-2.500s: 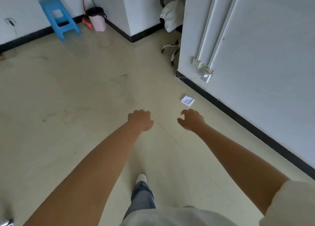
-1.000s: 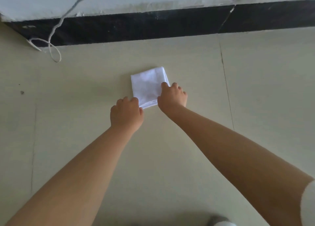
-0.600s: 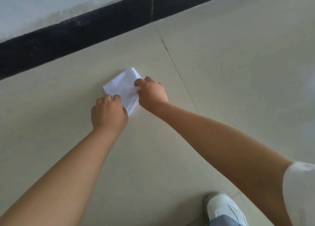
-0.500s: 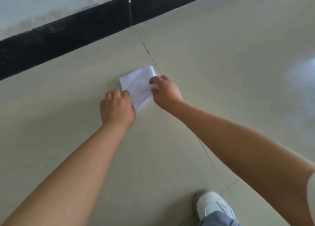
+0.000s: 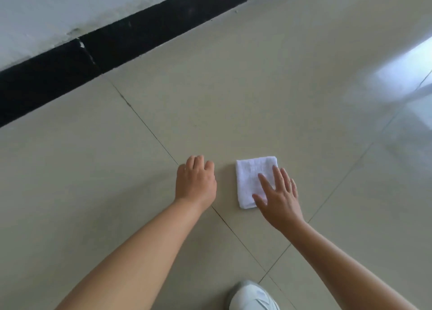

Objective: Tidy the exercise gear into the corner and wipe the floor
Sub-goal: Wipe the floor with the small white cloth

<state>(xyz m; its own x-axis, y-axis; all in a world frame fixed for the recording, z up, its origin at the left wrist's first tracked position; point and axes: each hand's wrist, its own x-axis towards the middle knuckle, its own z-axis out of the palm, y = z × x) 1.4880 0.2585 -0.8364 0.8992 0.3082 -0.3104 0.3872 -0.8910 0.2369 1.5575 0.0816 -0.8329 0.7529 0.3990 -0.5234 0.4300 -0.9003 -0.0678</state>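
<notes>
One folded white cloth (image 5: 253, 180) lies flat on the tiled floor (image 5: 304, 113), a little right of the middle of the view. It is a small, roughly square pad with its edges lined up. Two bare forearms reach in from the near edge.

The right hand (image 5: 278, 198) lies over the cloth's near right part with its fingers (image 5: 265, 182) straight and spread, the palm facing down; the fingertips rest on the white fabric, and the far left part of the cloth shows uncovered. The left hand (image 5: 196, 183) is just beside the cloth on its left, apart from it, with a strip of bare tile between them. Its fingers are curled under loosely and it holds nothing; whether its knuckles touch the floor cannot be told.

One white shoe (image 5: 253, 297) shows at the near edge, right of centre. The beige tiles are crossed by thin dark grout lines, one of which runs diagonally under the left wrist. One black baseboard (image 5: 140, 36) runs along the far left, below a pale wall (image 5: 70, 5). One bright reflection (image 5: 402, 73) lies on the glossy tiles at the far right.
</notes>
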